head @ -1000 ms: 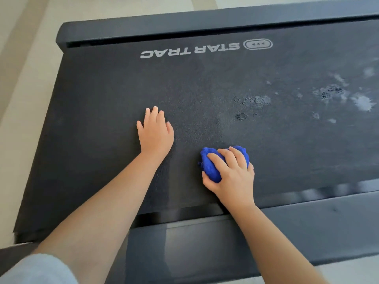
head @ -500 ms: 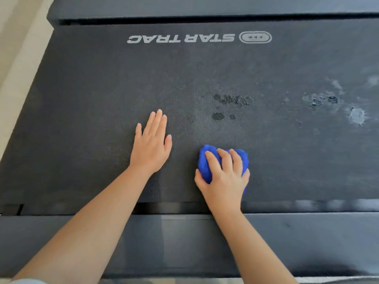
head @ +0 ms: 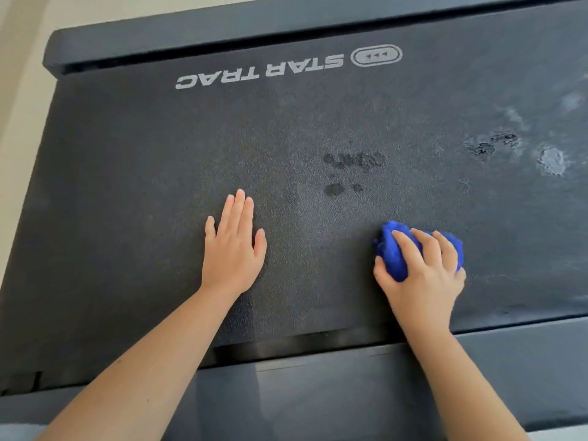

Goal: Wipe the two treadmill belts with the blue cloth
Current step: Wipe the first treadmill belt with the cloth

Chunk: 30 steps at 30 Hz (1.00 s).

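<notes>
1. Currently the wiping step is in hand: blue cloth (head: 393, 249) is bunched up and pinched in the right hand (head: 423, 275), pressed onto the treadmill belt (head: 159, 154) near its front edge.
2. Left hand (head: 232, 246) is laid flat, fingers spread, nothing held; apparently used as a brace, well apart from the grip.
3. Dark spots (head: 350, 167) are seen just beyond the grip; pale smears (head: 550, 160) further to its right.
4. Next, prob. the cloth must be pushed fwd over the spots w/ firm pressure, then swept right. 2nd belt isn't in view.

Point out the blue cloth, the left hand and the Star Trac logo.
blue cloth (head: 390, 249): head view, bunched part left of the fingers.
left hand (head: 230, 249): head view, back of the hand.
Star Trac logo (head: 259, 73): head view, middle of the lettering.
</notes>
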Each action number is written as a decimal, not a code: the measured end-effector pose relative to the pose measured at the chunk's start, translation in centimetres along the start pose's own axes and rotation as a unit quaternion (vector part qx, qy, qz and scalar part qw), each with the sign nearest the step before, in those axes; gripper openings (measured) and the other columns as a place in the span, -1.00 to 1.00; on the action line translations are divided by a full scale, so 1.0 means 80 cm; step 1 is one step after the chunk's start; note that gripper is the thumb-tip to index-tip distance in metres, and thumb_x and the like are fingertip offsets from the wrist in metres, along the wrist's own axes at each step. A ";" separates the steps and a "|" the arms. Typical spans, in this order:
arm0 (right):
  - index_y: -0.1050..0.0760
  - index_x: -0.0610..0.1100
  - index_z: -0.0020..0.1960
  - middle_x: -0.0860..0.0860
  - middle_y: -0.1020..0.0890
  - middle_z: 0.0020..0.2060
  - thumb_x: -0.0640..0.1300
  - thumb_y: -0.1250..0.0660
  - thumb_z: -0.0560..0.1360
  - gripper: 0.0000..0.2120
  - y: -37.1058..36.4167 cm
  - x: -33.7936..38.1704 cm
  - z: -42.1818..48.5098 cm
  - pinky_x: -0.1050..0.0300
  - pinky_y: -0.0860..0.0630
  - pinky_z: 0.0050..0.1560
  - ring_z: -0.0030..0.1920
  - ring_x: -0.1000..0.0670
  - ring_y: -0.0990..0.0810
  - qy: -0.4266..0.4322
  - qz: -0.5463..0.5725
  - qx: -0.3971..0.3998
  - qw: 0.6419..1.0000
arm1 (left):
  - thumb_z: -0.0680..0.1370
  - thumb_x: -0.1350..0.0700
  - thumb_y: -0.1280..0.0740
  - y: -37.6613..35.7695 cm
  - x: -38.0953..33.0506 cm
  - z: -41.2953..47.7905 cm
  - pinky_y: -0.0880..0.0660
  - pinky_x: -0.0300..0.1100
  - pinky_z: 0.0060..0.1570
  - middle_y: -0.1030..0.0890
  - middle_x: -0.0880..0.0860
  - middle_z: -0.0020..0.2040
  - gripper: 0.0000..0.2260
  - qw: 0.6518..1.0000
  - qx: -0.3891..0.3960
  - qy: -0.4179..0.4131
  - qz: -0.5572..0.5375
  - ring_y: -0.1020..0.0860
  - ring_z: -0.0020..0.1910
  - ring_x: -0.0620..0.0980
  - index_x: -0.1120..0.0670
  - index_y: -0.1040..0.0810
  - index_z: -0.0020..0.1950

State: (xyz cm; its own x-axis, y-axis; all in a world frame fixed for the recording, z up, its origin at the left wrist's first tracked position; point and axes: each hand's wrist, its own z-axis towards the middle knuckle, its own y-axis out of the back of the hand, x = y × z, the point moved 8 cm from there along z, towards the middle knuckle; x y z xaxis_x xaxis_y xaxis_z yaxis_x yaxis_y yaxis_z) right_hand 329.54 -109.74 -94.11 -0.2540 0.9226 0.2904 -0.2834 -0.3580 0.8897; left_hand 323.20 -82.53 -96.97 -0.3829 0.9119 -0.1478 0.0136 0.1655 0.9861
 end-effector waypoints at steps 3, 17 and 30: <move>-0.60 -0.04 0.05 -0.07 -0.61 0.08 0.09 -0.29 0.32 -0.63 -0.007 0.053 -0.016 -0.11 -0.40 -0.08 0.20 -0.16 -0.47 0.078 0.013 0.008 0.997 | 0.54 -0.05 0.10 0.000 -0.001 0.000 -0.19 0.22 0.32 -0.17 0.12 0.51 -0.44 1.000 -0.001 -0.001 0.001 -0.13 0.49 0.07 0.19 -0.22 0.47; -0.61 -0.07 0.00 -0.05 -0.62 0.00 0.10 -0.33 0.29 -0.63 -0.116 0.194 0.135 -0.18 -0.43 -0.06 0.16 -0.20 -0.51 0.167 0.076 0.067 0.981 | 0.55 -0.01 0.01 0.003 0.001 0.001 -0.27 0.20 0.28 -0.23 0.12 0.49 -0.49 1.000 -0.021 -0.002 0.002 -0.20 0.46 0.07 0.19 -0.27 0.45; -0.56 -0.01 0.07 -0.01 -0.61 0.07 0.10 -0.28 0.31 -0.63 -0.064 0.165 0.021 -0.09 -0.39 0.00 0.22 -0.11 -0.45 0.232 0.109 0.092 0.962 | 0.56 0.00 0.00 0.002 0.002 0.001 -0.22 0.18 0.31 -0.20 0.10 0.50 -0.50 1.000 -0.020 0.003 -0.013 -0.12 0.47 0.02 0.19 -0.26 0.45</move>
State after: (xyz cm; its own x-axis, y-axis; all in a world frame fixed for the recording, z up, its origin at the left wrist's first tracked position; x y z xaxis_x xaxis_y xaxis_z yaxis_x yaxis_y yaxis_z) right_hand 329.22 -95.48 -94.21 -0.6869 0.6490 0.3270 -0.0181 -0.4652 0.8850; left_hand 323.23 -82.31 -96.88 -0.3883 0.9050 -0.1739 -0.0342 0.1744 0.9841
